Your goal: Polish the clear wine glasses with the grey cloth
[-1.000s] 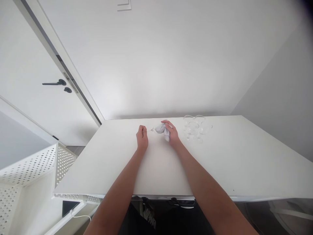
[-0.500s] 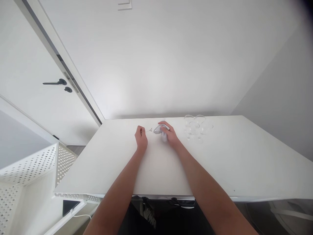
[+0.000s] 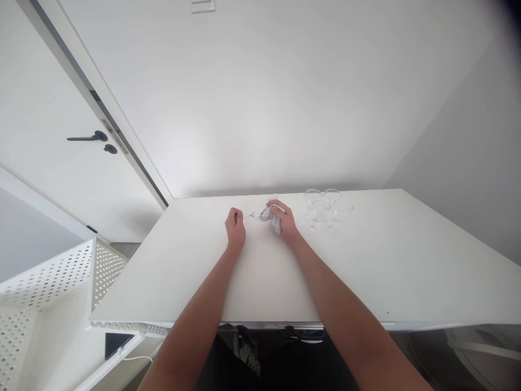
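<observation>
A clear wine glass (image 3: 264,214) lies sideways above the table, its bowl to the right. My left hand (image 3: 235,228) is closed around the foot end of its stem. At the bowl, my right hand (image 3: 286,221) grips a pale grey cloth (image 3: 277,224), part of which shows through the glass. The fingers of that hand curl over the rim end, and the cloth hangs down beneath them. How deep the cloth reaches into the bowl is hard to make out.
Several clear glasses (image 3: 321,213) stand close together on the white table (image 3: 350,271), right of my hands. The wall (image 3: 260,108) rises behind the table. At left are a door with a black handle (image 3: 87,137) and a white perforated panel (image 3: 108,269).
My right hand and the cloth have shifted slightly right along the bowl, and less cloth shows inside the glass. My left hand keeps its hold at the stem.
</observation>
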Motion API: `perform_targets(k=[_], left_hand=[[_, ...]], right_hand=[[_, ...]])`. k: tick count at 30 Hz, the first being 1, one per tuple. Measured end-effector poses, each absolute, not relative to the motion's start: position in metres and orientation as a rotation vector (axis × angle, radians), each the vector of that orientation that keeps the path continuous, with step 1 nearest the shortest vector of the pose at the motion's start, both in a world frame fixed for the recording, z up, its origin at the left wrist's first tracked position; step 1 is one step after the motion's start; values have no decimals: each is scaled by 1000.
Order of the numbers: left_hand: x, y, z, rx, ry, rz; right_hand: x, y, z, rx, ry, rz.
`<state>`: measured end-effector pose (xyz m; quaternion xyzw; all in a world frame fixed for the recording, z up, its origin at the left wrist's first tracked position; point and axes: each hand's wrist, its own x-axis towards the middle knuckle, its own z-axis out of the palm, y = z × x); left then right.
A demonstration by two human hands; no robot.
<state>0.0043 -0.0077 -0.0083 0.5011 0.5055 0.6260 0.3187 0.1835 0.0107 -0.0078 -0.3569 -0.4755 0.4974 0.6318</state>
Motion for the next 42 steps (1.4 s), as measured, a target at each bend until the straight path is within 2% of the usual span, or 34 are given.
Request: perform_targets(k=[4, 9, 12, 20, 26, 34, 42], left_hand=[[3, -3, -12, 1191, 1326, 1620], [0, 4, -17, 970, 1351, 1617], [-2, 4, -17, 927, 1291, 1614], [-11, 8, -15, 741, 1094, 1723], [-3, 4, -12, 920, 969, 1560], [-2, 6, -17, 860, 1009, 1539], [-2, 7, -18, 852, 1092, 1560]], right_hand=[[181, 13, -10, -823, -957, 1215], [178, 8, -9, -751, -1133, 1380], [180, 11, -11, -748, -1127, 1349], [185, 35, -31, -843, -628, 1203], [179, 27, -25, -778, -773, 1271], [179, 3, 2, -584, -939, 1665], [176, 8, -1, -574, -1020, 1645]])
